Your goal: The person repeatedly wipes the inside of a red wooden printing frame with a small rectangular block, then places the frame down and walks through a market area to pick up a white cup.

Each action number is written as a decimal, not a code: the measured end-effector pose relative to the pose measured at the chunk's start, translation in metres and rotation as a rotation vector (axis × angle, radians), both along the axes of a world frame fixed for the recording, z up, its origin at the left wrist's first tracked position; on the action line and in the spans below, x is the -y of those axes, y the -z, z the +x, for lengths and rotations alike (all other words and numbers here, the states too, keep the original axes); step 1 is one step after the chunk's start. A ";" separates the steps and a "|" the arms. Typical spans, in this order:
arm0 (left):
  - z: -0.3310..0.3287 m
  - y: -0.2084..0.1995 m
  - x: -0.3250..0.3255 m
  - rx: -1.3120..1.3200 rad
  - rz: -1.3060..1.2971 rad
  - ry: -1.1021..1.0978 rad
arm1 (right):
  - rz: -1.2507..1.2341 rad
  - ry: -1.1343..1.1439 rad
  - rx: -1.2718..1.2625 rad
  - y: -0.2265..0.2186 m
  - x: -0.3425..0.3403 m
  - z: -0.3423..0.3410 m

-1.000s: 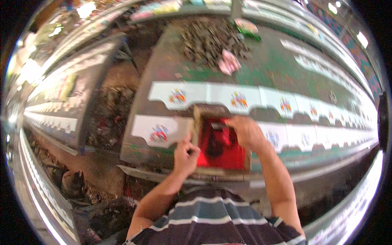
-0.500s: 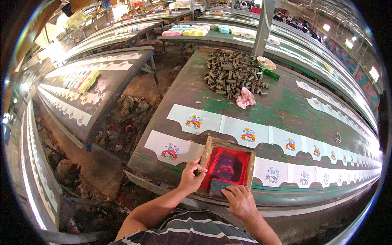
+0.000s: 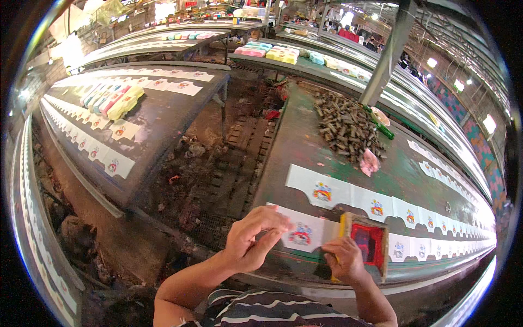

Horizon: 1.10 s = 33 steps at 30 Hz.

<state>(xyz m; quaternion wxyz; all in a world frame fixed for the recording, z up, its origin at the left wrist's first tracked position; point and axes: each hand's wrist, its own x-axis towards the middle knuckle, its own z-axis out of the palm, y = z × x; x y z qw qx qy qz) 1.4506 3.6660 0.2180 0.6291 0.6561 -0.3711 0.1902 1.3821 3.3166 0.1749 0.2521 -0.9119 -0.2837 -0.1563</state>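
A wooden screen-printing frame (image 3: 385, 246) with red ink inside sits at the front of the green table, over the near row of white cloth pieces. My right hand (image 3: 347, 260) has its fingers bent round the frame's left side, where a yellow edge shows. That hand and wrist hide part of the frame's near left corner. Raised beside the leftmost near cloth piece (image 3: 277, 217), my left hand (image 3: 255, 238) is empty, its fingers stretched toward the right. A colourful cartoon print shows on that cloth, just past the fingertips.
Beyond lies a far row of printed cloth (image 3: 354, 197). A heap of short dark pieces (image 3: 348, 128), a crumpled pink cloth (image 3: 369, 162) and a green bottle (image 3: 385, 132) lie farther back by a grey post (image 3: 389, 57). A littered aisle separates the left table (image 3: 163, 117), which bears folded coloured stacks.
My left hand has let go of the frame's left edge and lifted away. My right hand has moved from the squeegee at the near side to that left edge. The view has turned left.
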 end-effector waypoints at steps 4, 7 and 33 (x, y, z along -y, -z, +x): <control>-0.007 -0.095 -0.124 0.039 -0.069 0.302 | 0.123 -0.218 -0.193 0.018 -0.138 0.037; -0.010 -0.146 -0.158 0.150 -0.231 0.506 | -0.174 -0.480 -0.183 0.040 -0.222 0.062; 0.439 0.009 -0.276 0.378 0.568 -0.248 | 0.052 0.108 -0.138 0.062 -0.251 0.330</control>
